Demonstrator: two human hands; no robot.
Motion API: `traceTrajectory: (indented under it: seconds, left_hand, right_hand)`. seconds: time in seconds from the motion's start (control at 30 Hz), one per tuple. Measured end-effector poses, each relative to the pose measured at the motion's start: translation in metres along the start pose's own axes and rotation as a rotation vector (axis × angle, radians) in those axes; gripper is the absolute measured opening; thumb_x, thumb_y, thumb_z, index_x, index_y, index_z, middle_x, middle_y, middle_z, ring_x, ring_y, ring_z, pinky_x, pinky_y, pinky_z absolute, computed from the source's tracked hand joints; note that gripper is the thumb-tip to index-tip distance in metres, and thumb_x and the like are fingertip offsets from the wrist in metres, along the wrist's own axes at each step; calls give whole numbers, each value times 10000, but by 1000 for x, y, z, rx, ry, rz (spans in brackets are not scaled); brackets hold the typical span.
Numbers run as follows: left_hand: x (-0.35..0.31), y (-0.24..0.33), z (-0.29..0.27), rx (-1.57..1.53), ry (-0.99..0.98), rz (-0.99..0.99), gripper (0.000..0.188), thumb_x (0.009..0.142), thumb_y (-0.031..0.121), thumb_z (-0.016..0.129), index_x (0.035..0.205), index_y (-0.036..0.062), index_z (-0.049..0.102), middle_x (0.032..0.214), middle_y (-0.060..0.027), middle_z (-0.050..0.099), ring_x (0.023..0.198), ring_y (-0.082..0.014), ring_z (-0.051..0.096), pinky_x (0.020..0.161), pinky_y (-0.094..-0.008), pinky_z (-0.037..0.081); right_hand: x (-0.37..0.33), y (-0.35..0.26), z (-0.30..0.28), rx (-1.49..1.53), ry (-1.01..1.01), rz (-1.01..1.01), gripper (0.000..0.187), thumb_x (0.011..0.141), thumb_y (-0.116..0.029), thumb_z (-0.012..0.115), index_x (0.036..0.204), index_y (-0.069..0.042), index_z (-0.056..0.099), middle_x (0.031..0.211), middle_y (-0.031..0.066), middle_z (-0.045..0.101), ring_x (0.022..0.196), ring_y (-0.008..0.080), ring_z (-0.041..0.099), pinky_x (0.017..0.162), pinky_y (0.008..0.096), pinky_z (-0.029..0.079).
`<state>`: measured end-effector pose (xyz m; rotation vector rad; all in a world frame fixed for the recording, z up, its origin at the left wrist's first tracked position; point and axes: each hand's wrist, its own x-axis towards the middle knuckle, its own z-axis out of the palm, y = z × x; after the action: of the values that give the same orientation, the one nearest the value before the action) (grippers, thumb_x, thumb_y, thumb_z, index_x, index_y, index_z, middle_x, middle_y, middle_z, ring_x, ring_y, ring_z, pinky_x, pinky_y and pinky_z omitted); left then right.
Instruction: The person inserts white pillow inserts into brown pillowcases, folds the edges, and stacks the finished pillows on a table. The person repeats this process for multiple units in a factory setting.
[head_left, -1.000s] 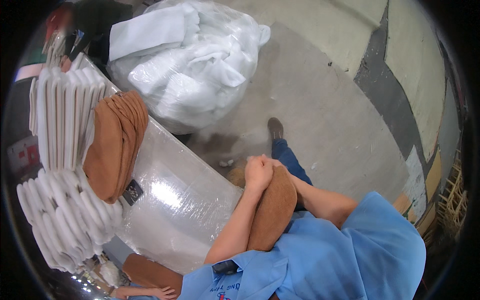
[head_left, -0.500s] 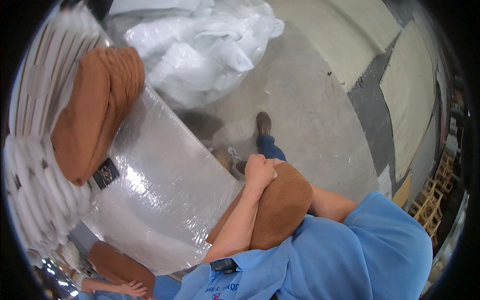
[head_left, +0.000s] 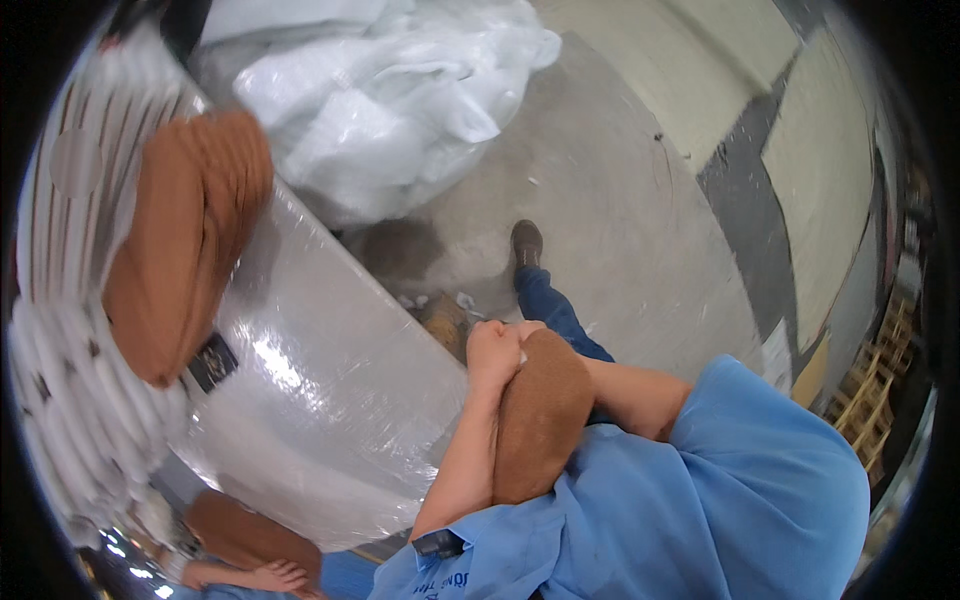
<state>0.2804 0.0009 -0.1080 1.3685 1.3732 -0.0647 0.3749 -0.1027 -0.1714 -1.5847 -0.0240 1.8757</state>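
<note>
A brown fabric-covered cushion (head_left: 545, 405) stands against my blue shirt, between my forearms. My left hand (head_left: 493, 355) is closed at its far end, fingers curled, and a small white bit shows beside them. Just behind it, my right hand (head_left: 530, 330) reaches round from the cushion's far side and seems to grip the same end. Most of its fingers are hidden by the left hand and the cushion. To my left, a pile of brown covers or cushions (head_left: 175, 250) lies on the corner of the plastic-wrapped table (head_left: 320, 350).
Stacked white pads (head_left: 80, 390) line the left edge near a small black box (head_left: 212, 362). A heap of clear-wrapped white material (head_left: 390, 110) lies beyond the table. At lower left, another person's hand (head_left: 280, 577) rests by a brown cushion (head_left: 245, 530). Wooden racks (head_left: 875, 385) stand at right.
Both hands and the cushion have shifted left and slightly down, and the cushion is turned more edge-on. My hands stay together at its far end.
</note>
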Motion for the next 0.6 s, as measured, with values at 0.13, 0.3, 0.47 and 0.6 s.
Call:
traceTrajectory:
  seconds: [0.13, 0.3, 0.47, 0.6]
  left_hand:
    - [-13, 17, -12, -39, 9, 8, 235, 883, 145, 674, 732, -33, 649, 673, -41, 615, 633, -141, 547, 618, -338, 457]
    - [-5, 37, -27, -69, -222, -186, 224, 975, 122, 625, 783, 19, 677, 733, 16, 641, 648, -89, 546, 609, -297, 438]
    - [-8, 34, -24, -212, -255, -244, 213, 980, 114, 618, 788, 39, 669, 747, 36, 636, 651, -67, 548, 605, -263, 442]
    - [-5, 31, -14, -299, -227, -306, 230, 989, 144, 619, 791, 44, 678, 743, 25, 638, 624, -74, 548, 573, -263, 431]
  right_hand:
    - [14, 1, 22, 452, 57, 59, 409, 1072, -457, 639, 997, -66, 730, 859, 53, 706, 826, 173, 682, 713, 387, 534]
    - [-33, -40, 22, 763, 202, 20, 444, 1087, -474, 615, 938, -64, 694, 810, 47, 672, 731, 178, 632, 685, 358, 508]
    - [-38, -28, -15, 654, 359, -429, 485, 1149, -429, 488, 818, -93, 599, 777, -10, 584, 729, 113, 515, 706, 297, 452]
    - [-87, -69, -8, 529, 233, -808, 491, 1161, -402, 437, 906, -38, 644, 890, 75, 681, 864, 165, 621, 863, 328, 506]
